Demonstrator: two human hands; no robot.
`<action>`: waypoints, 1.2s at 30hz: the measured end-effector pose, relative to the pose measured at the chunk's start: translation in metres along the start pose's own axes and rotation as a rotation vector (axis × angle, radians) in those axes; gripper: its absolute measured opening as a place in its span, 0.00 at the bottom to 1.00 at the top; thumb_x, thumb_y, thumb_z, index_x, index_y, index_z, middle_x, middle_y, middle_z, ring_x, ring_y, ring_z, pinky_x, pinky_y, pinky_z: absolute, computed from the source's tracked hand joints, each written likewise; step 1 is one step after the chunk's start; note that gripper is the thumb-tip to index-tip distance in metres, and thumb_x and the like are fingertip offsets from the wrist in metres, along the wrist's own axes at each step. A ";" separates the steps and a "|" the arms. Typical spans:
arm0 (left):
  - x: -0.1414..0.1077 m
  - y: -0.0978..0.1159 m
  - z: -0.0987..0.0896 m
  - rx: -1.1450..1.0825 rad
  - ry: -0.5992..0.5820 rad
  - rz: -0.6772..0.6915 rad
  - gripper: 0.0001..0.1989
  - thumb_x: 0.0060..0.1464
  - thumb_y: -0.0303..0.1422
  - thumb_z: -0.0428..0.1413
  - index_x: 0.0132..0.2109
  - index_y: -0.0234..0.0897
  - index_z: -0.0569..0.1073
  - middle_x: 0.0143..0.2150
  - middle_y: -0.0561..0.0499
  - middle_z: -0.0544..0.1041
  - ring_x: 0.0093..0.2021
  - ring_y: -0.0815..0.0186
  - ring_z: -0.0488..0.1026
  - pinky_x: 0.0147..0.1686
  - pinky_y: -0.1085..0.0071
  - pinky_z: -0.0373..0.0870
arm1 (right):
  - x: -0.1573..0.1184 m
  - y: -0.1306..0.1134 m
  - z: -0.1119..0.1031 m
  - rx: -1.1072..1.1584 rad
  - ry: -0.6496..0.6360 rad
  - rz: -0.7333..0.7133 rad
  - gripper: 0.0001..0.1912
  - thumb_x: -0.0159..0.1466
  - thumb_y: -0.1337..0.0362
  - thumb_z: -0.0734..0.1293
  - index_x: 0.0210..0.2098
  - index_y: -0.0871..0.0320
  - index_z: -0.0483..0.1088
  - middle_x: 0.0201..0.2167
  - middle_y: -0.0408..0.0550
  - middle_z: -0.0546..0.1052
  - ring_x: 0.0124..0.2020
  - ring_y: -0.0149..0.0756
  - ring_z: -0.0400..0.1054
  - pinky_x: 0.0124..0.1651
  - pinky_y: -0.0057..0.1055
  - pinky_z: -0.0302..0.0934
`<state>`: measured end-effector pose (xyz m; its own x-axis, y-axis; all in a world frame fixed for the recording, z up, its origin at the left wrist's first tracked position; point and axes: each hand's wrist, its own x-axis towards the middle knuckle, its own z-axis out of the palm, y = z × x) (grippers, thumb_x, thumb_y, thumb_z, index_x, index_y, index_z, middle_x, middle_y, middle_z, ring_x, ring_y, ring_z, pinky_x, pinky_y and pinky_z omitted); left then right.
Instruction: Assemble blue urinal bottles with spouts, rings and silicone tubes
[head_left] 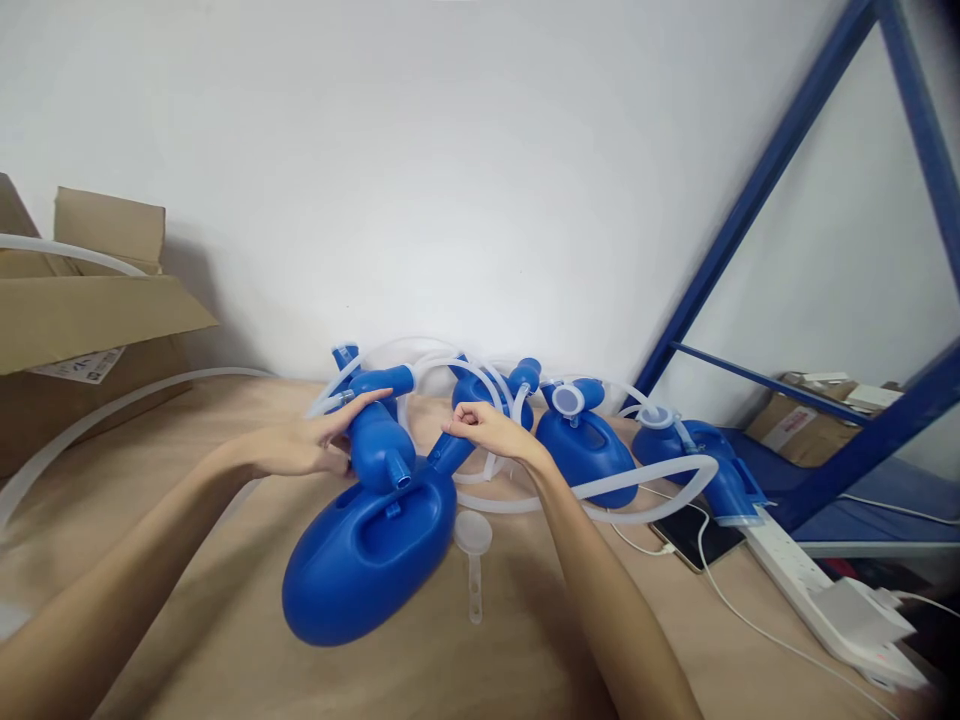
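Observation:
A blue plastic urinal bottle (337,580) lies tilted on the table in front of me, its recessed handle facing up. My right hand (491,430) pinches the end of its neck; what else may be between the fingertips is hidden. My left hand (304,442) grips a blue curved spout piece (381,445) above the bottle, index finger stretched along its top and thumb below. Just right of the bottle, a translucent cap with a strap (474,535) lies flat. Behind my hands is another blue spout piece (386,380) with clear tubing.
More blue bottles (574,455) with white tubes (645,470) line the wall side. An open cardboard box (97,320) stands left. At right are a phone (701,535), cables, a white power strip (795,570) and a blue metal frame (757,190).

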<state>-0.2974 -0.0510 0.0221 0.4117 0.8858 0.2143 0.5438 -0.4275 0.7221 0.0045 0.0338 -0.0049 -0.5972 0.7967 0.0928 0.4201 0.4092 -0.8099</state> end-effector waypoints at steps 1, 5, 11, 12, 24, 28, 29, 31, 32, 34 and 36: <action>-0.002 0.002 0.001 -0.022 -0.076 -0.014 0.49 0.46 0.33 0.63 0.74 0.51 0.58 0.40 0.51 0.82 0.36 0.54 0.83 0.33 0.64 0.80 | 0.000 0.001 0.001 0.002 0.008 0.018 0.22 0.62 0.46 0.71 0.29 0.56 0.63 0.22 0.35 0.62 0.24 0.28 0.54 0.28 0.28 0.47; -0.013 0.006 0.015 -0.040 -0.127 -0.082 0.68 0.44 0.41 0.72 0.78 0.54 0.34 0.63 0.38 0.73 0.49 0.48 0.82 0.40 0.59 0.82 | -0.002 0.002 0.004 0.092 0.057 0.080 0.25 0.57 0.49 0.76 0.40 0.52 0.59 0.23 0.32 0.65 0.24 0.29 0.57 0.28 0.27 0.50; -0.036 0.002 0.075 -0.007 0.201 -0.039 0.74 0.35 0.41 0.75 0.77 0.57 0.33 0.75 0.34 0.45 0.65 0.36 0.67 0.45 0.51 0.82 | -0.001 0.000 0.011 0.158 0.058 0.087 0.26 0.54 0.52 0.77 0.39 0.52 0.58 0.22 0.32 0.65 0.24 0.29 0.61 0.28 0.25 0.50; -0.038 0.002 0.083 -0.004 0.254 -0.038 0.71 0.37 0.39 0.73 0.77 0.56 0.35 0.74 0.35 0.46 0.65 0.37 0.66 0.48 0.49 0.82 | -0.001 -0.001 0.011 0.169 0.056 0.097 0.26 0.54 0.52 0.77 0.38 0.52 0.59 0.22 0.32 0.66 0.24 0.29 0.60 0.27 0.25 0.50; -0.041 0.009 0.102 0.057 0.357 -0.073 0.50 0.43 0.28 0.58 0.71 0.52 0.49 0.66 0.41 0.55 0.48 0.54 0.76 0.49 0.49 0.79 | 0.006 0.005 0.006 0.356 -0.021 0.191 0.24 0.53 0.49 0.79 0.32 0.55 0.66 0.23 0.37 0.67 0.24 0.28 0.58 0.27 0.26 0.48; -0.041 0.010 0.103 0.052 0.359 -0.077 0.50 0.42 0.27 0.58 0.71 0.53 0.49 0.66 0.41 0.55 0.46 0.54 0.77 0.48 0.48 0.79 | 0.002 0.002 0.003 0.274 0.051 0.153 0.22 0.55 0.49 0.77 0.36 0.54 0.66 0.24 0.36 0.69 0.25 0.30 0.60 0.28 0.27 0.50; -0.040 0.010 0.103 0.049 0.354 -0.078 0.50 0.43 0.27 0.58 0.71 0.53 0.49 0.66 0.41 0.55 0.46 0.54 0.77 0.48 0.48 0.79 | -0.001 -0.002 0.003 0.191 0.077 0.128 0.20 0.57 0.50 0.76 0.36 0.54 0.66 0.23 0.36 0.68 0.25 0.31 0.60 0.29 0.28 0.51; -0.041 0.012 0.102 0.051 0.339 -0.081 0.50 0.43 0.27 0.59 0.71 0.54 0.49 0.68 0.41 0.53 0.48 0.53 0.77 0.50 0.47 0.78 | -0.005 -0.010 0.005 -0.004 0.130 0.086 0.13 0.62 0.54 0.72 0.37 0.54 0.66 0.24 0.36 0.68 0.26 0.32 0.61 0.30 0.29 0.52; -0.041 0.013 0.102 0.055 0.335 -0.085 0.50 0.43 0.27 0.59 0.71 0.53 0.49 0.68 0.41 0.53 0.48 0.52 0.77 0.50 0.47 0.78 | -0.007 -0.015 0.007 -0.086 0.154 0.079 0.10 0.65 0.56 0.69 0.36 0.54 0.66 0.24 0.37 0.68 0.27 0.33 0.62 0.32 0.30 0.52; -0.041 0.014 0.101 0.062 0.334 -0.094 0.50 0.44 0.27 0.59 0.71 0.52 0.48 0.68 0.40 0.53 0.49 0.52 0.77 0.51 0.47 0.78 | -0.009 -0.021 0.011 -0.173 0.173 0.086 0.09 0.69 0.57 0.65 0.36 0.54 0.66 0.25 0.38 0.68 0.27 0.34 0.62 0.33 0.31 0.53; -0.042 0.015 0.101 0.059 0.335 -0.098 0.49 0.44 0.27 0.59 0.71 0.53 0.48 0.67 0.41 0.53 0.48 0.53 0.78 0.50 0.48 0.79 | -0.009 -0.024 0.014 -0.165 0.160 0.102 0.11 0.71 0.54 0.63 0.36 0.54 0.66 0.24 0.38 0.66 0.27 0.33 0.61 0.32 0.31 0.52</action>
<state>-0.2327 -0.1125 -0.0424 0.0979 0.9289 0.3572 0.6145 -0.3388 0.7125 -0.0095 0.0108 0.0054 -0.4358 0.8926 0.1159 0.5864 0.3793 -0.7158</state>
